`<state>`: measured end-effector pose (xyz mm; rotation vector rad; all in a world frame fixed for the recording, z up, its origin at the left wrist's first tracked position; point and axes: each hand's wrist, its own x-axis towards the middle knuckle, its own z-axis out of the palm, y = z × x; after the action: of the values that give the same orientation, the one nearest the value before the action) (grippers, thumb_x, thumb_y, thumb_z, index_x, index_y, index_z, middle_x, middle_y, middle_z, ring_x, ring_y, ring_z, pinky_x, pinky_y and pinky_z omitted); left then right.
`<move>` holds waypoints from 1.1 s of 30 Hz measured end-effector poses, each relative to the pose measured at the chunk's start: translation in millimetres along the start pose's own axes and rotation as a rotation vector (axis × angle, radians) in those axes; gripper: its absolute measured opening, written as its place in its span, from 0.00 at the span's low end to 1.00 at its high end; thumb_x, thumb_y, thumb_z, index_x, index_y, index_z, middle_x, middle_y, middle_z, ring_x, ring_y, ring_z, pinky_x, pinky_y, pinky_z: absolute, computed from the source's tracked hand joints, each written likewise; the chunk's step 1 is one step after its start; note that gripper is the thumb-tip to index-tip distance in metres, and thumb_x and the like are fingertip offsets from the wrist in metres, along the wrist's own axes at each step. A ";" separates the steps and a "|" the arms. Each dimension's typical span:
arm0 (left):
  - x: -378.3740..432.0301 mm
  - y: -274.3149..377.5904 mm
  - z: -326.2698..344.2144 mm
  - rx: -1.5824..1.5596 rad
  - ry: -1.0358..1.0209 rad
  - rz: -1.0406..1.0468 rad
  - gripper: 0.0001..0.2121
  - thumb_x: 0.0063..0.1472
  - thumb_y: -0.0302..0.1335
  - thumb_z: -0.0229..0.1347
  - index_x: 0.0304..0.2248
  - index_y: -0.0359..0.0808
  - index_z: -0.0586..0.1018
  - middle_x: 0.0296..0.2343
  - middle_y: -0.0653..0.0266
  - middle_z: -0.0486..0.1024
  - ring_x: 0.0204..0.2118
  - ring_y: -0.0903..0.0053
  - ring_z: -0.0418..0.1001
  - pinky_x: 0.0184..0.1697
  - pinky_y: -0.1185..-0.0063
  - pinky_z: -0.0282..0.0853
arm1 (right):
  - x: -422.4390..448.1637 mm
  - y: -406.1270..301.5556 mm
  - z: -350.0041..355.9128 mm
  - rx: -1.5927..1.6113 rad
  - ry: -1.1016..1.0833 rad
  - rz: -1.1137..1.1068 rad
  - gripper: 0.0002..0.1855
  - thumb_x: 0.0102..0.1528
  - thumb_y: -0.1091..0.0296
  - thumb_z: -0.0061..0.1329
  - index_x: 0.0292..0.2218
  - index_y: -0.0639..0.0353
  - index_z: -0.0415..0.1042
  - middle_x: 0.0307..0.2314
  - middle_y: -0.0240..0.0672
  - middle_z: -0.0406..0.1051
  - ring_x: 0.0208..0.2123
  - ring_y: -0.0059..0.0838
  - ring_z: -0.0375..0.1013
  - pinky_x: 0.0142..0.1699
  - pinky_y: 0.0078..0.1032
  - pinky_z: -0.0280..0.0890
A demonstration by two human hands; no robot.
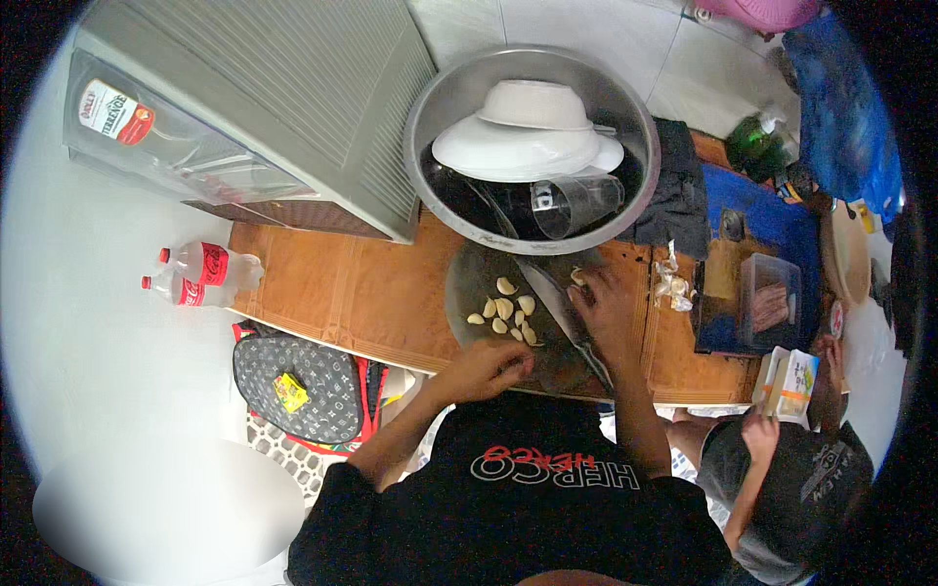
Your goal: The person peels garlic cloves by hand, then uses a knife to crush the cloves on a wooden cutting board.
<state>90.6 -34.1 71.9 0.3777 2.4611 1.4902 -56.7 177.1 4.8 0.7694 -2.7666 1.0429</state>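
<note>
On a round, dark chopping board lie several peeled garlic cloves, grouped left of a knife. The knife rests slantwise across the board, its lower end near the table's front edge. My left hand is at the front of the board, just below the cloves, with curled fingers; whether anything is inside them is hidden. Over the board's right side, beside the knife, is my right hand. Its fingertips are next to a single garlic clove, and I cannot tell whether they grip it.
A metal basin with white dishes and a clear cup stands behind the board. Garlic skins lie to the right. Farther right, a plastic container holds meat, and another person handles a package. Two bottles stand at left.
</note>
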 end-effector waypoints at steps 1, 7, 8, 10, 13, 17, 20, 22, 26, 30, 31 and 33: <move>-11.2 0.9 1.5 0.016 0.030 -0.110 0.07 0.62 0.27 0.50 0.31 0.33 0.75 0.29 0.55 0.74 0.33 0.62 0.76 0.35 0.70 0.69 | 0.2 -10.5 -8.5 0.067 -0.067 0.052 0.12 0.57 0.62 0.54 0.40 0.58 0.76 0.36 0.46 0.72 0.40 0.46 0.72 0.46 0.42 0.67; -63.8 -27.8 -17.8 -0.892 0.163 -0.136 0.11 0.63 0.33 0.50 0.30 0.32 0.73 0.22 0.59 0.71 0.29 0.68 0.74 0.32 0.73 0.68 | -15.8 2.9 -43.8 0.383 0.121 0.152 0.11 0.59 0.65 0.53 0.41 0.61 0.75 0.35 0.45 0.75 0.40 0.38 0.74 0.47 0.32 0.68; -63.4 -25.3 -24.1 -1.105 0.161 -0.039 0.11 0.63 0.33 0.50 0.30 0.32 0.73 0.22 0.60 0.70 0.28 0.69 0.74 0.32 0.74 0.68 | -15.3 1.5 -54.9 0.507 0.179 0.196 0.10 0.59 0.67 0.52 0.40 0.62 0.75 0.34 0.43 0.76 0.39 0.34 0.75 0.45 0.28 0.68; -60.3 -17.0 -28.8 -1.465 -0.150 0.087 0.16 0.64 0.37 0.51 0.34 0.28 0.75 0.23 0.55 0.74 0.30 0.67 0.76 0.36 0.78 0.71 | -15.5 16.1 -62.1 0.492 0.268 0.185 0.07 0.61 0.70 0.51 0.39 0.64 0.75 0.32 0.36 0.76 0.34 0.25 0.74 0.41 0.22 0.68; -46.3 -11.8 -32.5 -0.233 -0.263 0.029 0.17 0.60 0.36 0.57 0.40 0.29 0.78 0.30 0.51 0.78 0.35 0.65 0.78 0.39 0.76 0.74 | -9.9 19.5 -74.5 0.907 0.351 0.254 0.09 0.63 0.68 0.50 0.39 0.65 0.74 0.30 0.31 0.75 0.32 0.18 0.72 0.38 0.18 0.67; 1.6 46.1 -102.8 -0.053 0.069 -0.267 0.23 0.54 0.24 0.63 0.49 0.32 0.73 0.42 0.55 0.74 0.48 0.58 0.74 0.52 0.72 0.69 | -6.3 40.4 -86.8 0.816 0.388 0.174 0.08 0.62 0.69 0.51 0.39 0.64 0.74 0.29 0.29 0.74 0.31 0.16 0.71 0.37 0.17 0.66; 54.2 76.9 -140.2 0.407 0.579 0.050 0.19 0.54 0.22 0.62 0.46 0.33 0.74 0.38 0.57 0.74 0.44 0.61 0.75 0.49 0.71 0.70 | 1.8 48.7 -100.6 0.713 0.389 0.186 0.07 0.62 0.70 0.51 0.39 0.64 0.75 0.30 0.29 0.74 0.31 0.15 0.70 0.37 0.17 0.67; 86.1 97.9 -151.5 0.687 0.608 0.242 0.17 0.54 0.21 0.61 0.44 0.33 0.74 0.38 0.60 0.74 0.41 0.66 0.75 0.47 0.72 0.70 | 9.7 43.1 -118.9 0.697 0.358 0.269 0.07 0.61 0.70 0.51 0.39 0.64 0.75 0.31 0.30 0.75 0.33 0.16 0.71 0.39 0.19 0.67; 96.3 127.5 -140.1 -0.232 0.331 0.272 0.15 0.55 0.19 0.60 0.43 0.32 0.76 0.36 0.61 0.74 0.39 0.74 0.74 0.45 0.74 0.69 | 39.0 54.7 -151.7 0.659 0.598 0.284 0.08 0.62 0.68 0.50 0.37 0.64 0.75 0.31 0.31 0.75 0.33 0.19 0.71 0.39 0.20 0.67; 201.0 149.0 -31.7 -0.383 -0.139 0.206 0.10 0.69 0.28 0.50 0.41 0.29 0.78 0.29 0.61 0.78 0.31 0.79 0.77 0.35 0.82 0.73 | 106.5 182.3 -220.3 0.620 1.188 0.312 0.16 0.64 0.56 0.48 0.39 0.63 0.73 0.25 0.28 0.68 0.24 0.17 0.66 0.31 0.19 0.65; 246.1 148.1 2.3 -0.357 -0.194 0.258 0.11 0.69 0.30 0.50 0.41 0.29 0.78 0.27 0.64 0.77 0.29 0.81 0.75 0.32 0.83 0.71 | 117.9 202.0 -251.3 0.605 1.379 0.313 0.18 0.63 0.55 0.48 0.42 0.64 0.72 0.31 0.34 0.71 0.30 0.22 0.70 0.35 0.23 0.68; 337.9 135.5 86.1 -0.784 -0.216 0.123 0.11 0.70 0.30 0.49 0.39 0.30 0.77 0.26 0.66 0.75 0.26 0.81 0.73 0.31 0.83 0.70 | 121.5 243.9 -311.1 0.164 1.666 0.384 0.23 0.63 0.54 0.47 0.49 0.66 0.69 0.46 0.51 0.68 0.46 0.43 0.71 0.49 0.33 0.67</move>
<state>-184.7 212.4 130.0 0.4901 1.5442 2.1656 -309.7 480.4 127.5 -0.5440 -1.3288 1.1060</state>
